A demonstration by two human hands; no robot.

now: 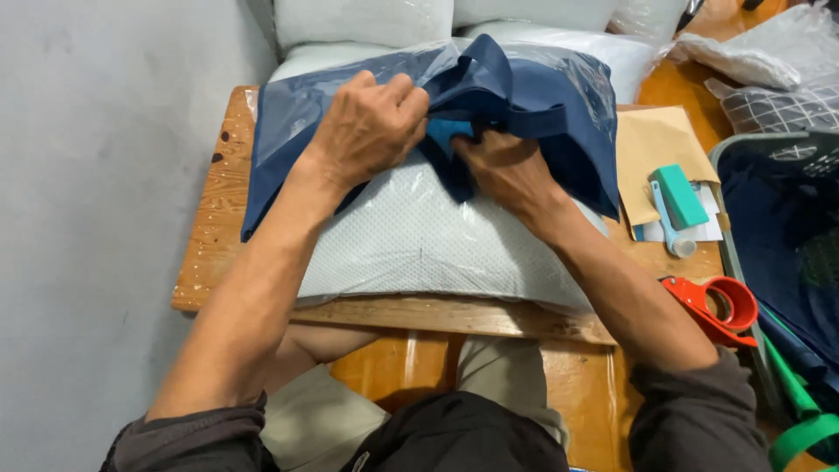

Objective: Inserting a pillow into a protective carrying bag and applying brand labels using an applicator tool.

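Observation:
A white dotted pillow (419,240) wrapped in clear plastic lies on a small wooden table (214,218). A dark blue fabric bag (542,96) is pulled over its far end. My left hand (367,127) is closed on the bag's fabric near its opening. Just to the right, my right hand (507,170) grips the bag's edge, its fingertips tucked under the blue cloth. A small patch of lighter teal material (450,133) shows between the two hands.
More plastic-wrapped pillows (363,22) are stacked behind the table. To the right lie a brown envelope (655,144), a teal box (680,197), a red tape dispenser (721,306) and a grey basket (769,144) holding dark blue fabric. A grey wall is on the left.

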